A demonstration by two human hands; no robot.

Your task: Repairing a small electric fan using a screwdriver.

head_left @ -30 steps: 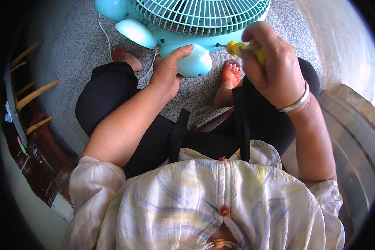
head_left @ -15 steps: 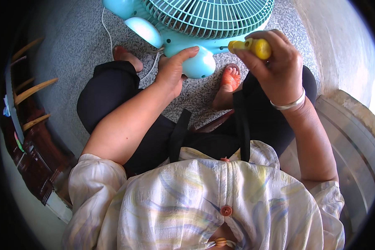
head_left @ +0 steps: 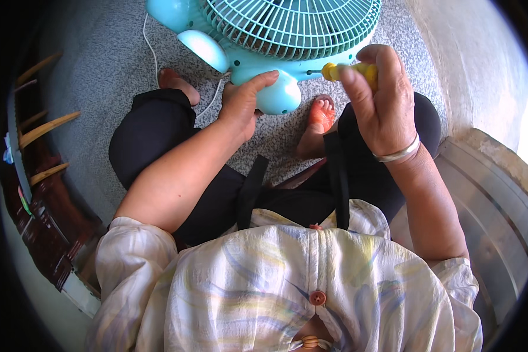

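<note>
Home floor, speckled stone point(head_left: 100, 70), wooden furniture point(head_left: 41, 170)

Fan point(head_left: 287, 29) on floor point(head_left: 100, 76) ahead, screwdriver point(head_left: 349, 71) at its right, cord point(head_left: 149, 50) left

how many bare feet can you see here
2: one foot left of the turquoise fan, beside the white cord; the other foot just below the fan's base.
</note>
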